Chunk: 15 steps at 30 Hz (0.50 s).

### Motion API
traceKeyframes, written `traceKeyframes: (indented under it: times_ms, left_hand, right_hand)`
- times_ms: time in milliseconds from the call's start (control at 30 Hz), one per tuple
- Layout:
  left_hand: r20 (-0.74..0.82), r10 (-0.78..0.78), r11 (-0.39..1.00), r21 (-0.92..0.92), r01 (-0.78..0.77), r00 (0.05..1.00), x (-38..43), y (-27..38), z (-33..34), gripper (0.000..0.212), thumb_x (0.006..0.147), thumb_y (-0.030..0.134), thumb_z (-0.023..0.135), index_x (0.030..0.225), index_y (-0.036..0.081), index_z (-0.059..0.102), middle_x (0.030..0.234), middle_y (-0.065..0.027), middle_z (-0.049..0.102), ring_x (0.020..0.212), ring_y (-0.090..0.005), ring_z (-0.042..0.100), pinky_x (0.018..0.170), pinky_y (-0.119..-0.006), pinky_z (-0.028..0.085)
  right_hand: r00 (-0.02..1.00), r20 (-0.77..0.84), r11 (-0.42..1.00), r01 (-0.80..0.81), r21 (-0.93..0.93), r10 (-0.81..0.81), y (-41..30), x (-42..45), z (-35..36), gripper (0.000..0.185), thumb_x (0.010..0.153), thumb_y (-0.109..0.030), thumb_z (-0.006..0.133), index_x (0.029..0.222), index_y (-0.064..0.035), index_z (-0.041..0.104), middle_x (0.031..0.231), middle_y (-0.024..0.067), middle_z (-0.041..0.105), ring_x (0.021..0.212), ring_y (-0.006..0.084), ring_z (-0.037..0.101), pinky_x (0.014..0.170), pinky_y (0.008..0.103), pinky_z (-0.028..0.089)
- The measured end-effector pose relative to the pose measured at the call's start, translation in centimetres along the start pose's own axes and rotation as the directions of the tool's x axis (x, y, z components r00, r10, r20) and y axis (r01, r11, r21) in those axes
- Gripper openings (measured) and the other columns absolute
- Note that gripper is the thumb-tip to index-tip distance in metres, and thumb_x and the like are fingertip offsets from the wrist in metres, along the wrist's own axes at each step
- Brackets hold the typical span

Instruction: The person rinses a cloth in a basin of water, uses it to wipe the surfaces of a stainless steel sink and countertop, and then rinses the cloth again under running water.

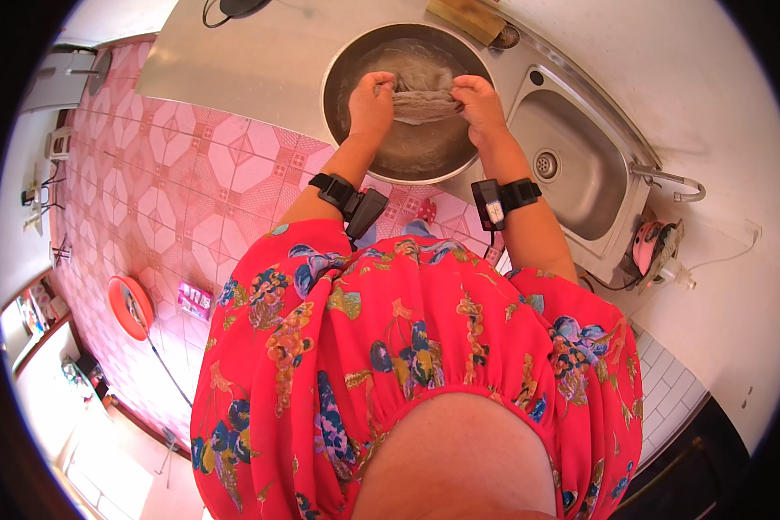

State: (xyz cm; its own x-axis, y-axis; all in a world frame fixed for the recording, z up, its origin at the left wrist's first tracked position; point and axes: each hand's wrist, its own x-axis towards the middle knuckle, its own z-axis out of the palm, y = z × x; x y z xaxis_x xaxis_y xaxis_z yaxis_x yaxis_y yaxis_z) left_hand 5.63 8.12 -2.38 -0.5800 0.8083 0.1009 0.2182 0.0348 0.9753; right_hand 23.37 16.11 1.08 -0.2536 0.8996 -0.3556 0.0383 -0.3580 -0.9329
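Note:
A wet, brownish-grey cloth (426, 107) stretches between my two hands over a wide metal basin (333, 97). My left hand (372, 107) pinches the cloth's left end between thumb and fingers. At the other end, my right hand (478, 107) grips it the same way. Part of the cloth trails behind into the murky water (422, 153) that fills the basin. The cloth's exact kind cannot be told. Both wrists carry black strapped devices.
Right of the basin is a steel sink (572, 156) with a curved faucet (673, 179). A yellowish block (468, 19) and a round scrubber (507, 38) lie behind the basin on the steel countertop (247, 58). An orange tub (130, 305) stands on the tiled floor.

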Motion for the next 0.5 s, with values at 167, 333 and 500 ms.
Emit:
traceKeyframes:
  times_ms: [167,333,500]
  left_hand:
    - [-0.045,0.010,0.964,0.266,0.003,0.999,0.2,-0.5,-1.9,0.018,0.079,-0.001,0.055,0.093,0.006,0.063,0.099,-0.0157,0.061,0.097,-0.0332,0.058,0.087,-0.041,0.046]
    - [0.153,-0.003,0.877,0.475,-0.071,0.988,-0.5,-0.8,-2.6,0.024,0.076,0.001,0.057,0.099,0.008,0.062,0.111,-0.0175,0.057,0.105,-0.0361,0.053,0.090,-0.044,0.045]
    - [0.282,-0.075,0.862,0.501,-0.080,0.957,-0.9,-1.5,-2.0,0.030,0.080,0.008,0.057,0.109,0.007,0.062,0.113,-0.0198,0.059,0.105,-0.0391,0.056,0.090,-0.046,0.046]
  right_hand:
    - [0.926,-0.168,0.904,0.270,-0.332,-0.338,1.9,1.4,-0.7,0.015,0.078,-0.002,0.061,0.093,-0.0045,0.062,0.088,0.0048,0.063,0.080,0.0185,0.061,0.073,0.0312,0.048]
    - [0.820,0.142,0.397,0.411,-0.820,-0.554,0.9,-0.5,1.2,0.020,0.079,-0.013,0.060,0.098,-0.0103,0.064,0.099,0.0118,0.061,0.093,0.0305,0.061,0.079,0.0425,0.050]
    - [0.877,0.444,0.192,0.474,-0.859,-0.183,1.5,-4.6,5.3,0.033,0.079,-0.021,0.061,0.112,-0.0180,0.060,0.106,0.0113,0.059,0.096,0.0327,0.062,0.079,0.0447,0.051]
